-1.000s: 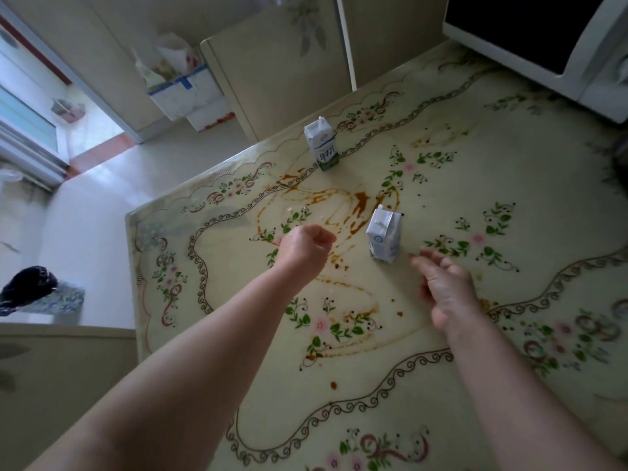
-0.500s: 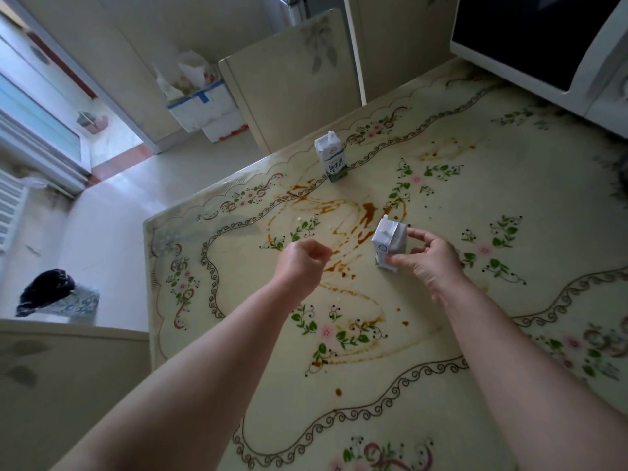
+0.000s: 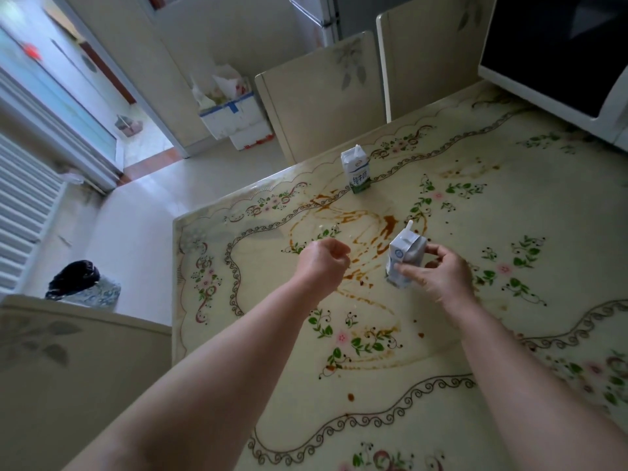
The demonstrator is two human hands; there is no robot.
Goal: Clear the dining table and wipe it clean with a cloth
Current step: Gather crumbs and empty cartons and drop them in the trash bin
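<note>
A cream dining table (image 3: 475, 239) with a floral pattern is smeared with brown sauce stains (image 3: 360, 229) around its middle. My right hand (image 3: 438, 273) grips a small white milk carton (image 3: 404, 258), tilted and lifted a little off the table. A second carton (image 3: 356, 169) with green print stands upright near the far edge. My left hand (image 3: 323, 263) hovers over the stains as a curled fist; whether it holds anything I cannot tell. No cloth is in view.
A white microwave (image 3: 557, 59) sits on the table's far right corner. Two cream chairs (image 3: 323, 96) stand behind the far edge, and another chair back (image 3: 68, 341) is at the near left. A bin with a black bag (image 3: 81, 283) stands on the floor at left.
My right hand reached the near carton, closed round it, then tilted and raised it. The left fist stayed over the stains. The camera view shifted slightly.
</note>
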